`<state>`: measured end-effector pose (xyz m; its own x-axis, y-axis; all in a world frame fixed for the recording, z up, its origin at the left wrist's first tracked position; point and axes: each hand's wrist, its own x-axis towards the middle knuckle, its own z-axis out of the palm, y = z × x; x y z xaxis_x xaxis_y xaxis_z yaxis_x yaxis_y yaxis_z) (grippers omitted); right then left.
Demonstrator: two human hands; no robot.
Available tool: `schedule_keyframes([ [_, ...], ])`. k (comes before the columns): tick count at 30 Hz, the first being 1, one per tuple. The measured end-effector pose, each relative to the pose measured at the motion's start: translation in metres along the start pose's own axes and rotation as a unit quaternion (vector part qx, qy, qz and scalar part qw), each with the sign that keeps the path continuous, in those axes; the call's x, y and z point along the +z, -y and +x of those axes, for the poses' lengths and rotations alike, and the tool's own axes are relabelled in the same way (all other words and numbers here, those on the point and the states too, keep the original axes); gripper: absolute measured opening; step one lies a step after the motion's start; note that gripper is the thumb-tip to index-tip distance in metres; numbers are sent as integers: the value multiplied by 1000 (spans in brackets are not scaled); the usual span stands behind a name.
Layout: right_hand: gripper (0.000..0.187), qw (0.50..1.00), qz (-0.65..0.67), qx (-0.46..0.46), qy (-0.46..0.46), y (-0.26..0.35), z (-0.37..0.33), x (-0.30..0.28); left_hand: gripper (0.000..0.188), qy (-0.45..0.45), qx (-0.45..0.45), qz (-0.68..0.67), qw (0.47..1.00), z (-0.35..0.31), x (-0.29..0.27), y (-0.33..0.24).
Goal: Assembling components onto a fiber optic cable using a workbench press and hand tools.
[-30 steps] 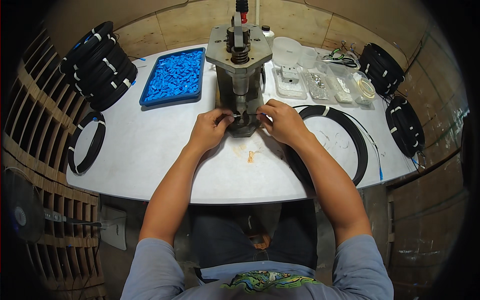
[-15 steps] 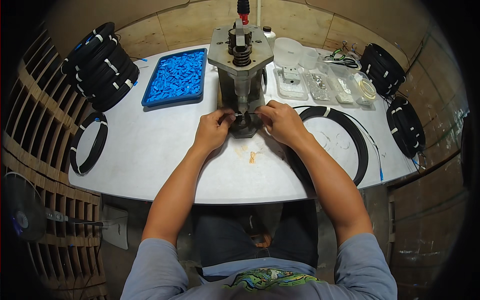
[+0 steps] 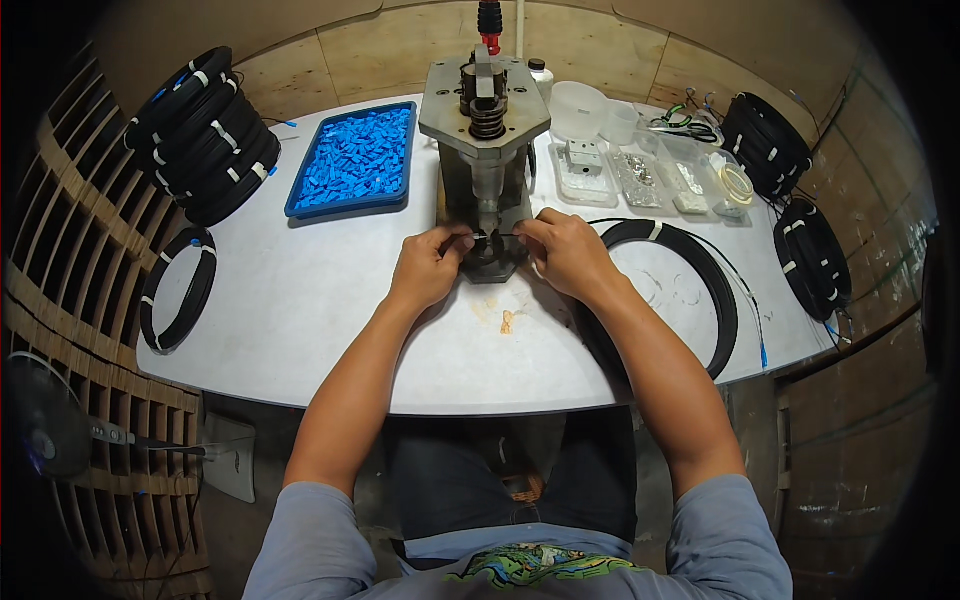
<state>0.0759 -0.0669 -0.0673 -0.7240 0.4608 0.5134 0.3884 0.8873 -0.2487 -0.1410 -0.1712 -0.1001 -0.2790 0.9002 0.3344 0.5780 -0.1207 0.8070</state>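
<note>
I cannot tell what sits between the fingertips of the left hand [image 3: 428, 268]: it is too small in my view. The dark strand [image 3: 506, 235] pinched by the right hand [image 3: 572, 254] is lost against the press [image 3: 486, 132], so I cannot see its end. The right forearm [image 3: 662, 385] hides part of the black cable coil [image 3: 703, 270]. Behind the press, I get the white bottle [image 3: 542, 82] only in part. The black and red fitting [image 3: 489, 20] above runs off the top edge, and the grey shirt [image 3: 420, 580] off the lower one. I find the silvery pieces [image 3: 638, 178] at the back right too tiny to identify, and the fan [image 3: 45, 430] blurs into the dark left rim.
</note>
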Motion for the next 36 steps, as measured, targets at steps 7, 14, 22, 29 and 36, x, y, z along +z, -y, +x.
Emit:
schedule_keyframes([
  [7, 18, 1000, 6, 3, 2, 0, -1, 0, 21, -5, 5, 7, 1000, 0, 0, -1],
  [14, 17, 1000, 10, 1, -8, -3, -2, 2, 21, 1, -1, 12, 1000, -1, 0, -3],
  [22, 18, 1000, 17, 7, 3, -1, -3, 1, 20, -7, 10, -6, 1000, 0, 1, 2],
  [29, 17, 1000, 12, 0, -8, -2, -4, 1, 21, -8, 21, 5, 1000, 0, 2, 3],
  [36, 15, 1000, 11, 5, 1, 1, -2, -2, 21, -9, 21, 12, 1000, 1, 1, 2],
])
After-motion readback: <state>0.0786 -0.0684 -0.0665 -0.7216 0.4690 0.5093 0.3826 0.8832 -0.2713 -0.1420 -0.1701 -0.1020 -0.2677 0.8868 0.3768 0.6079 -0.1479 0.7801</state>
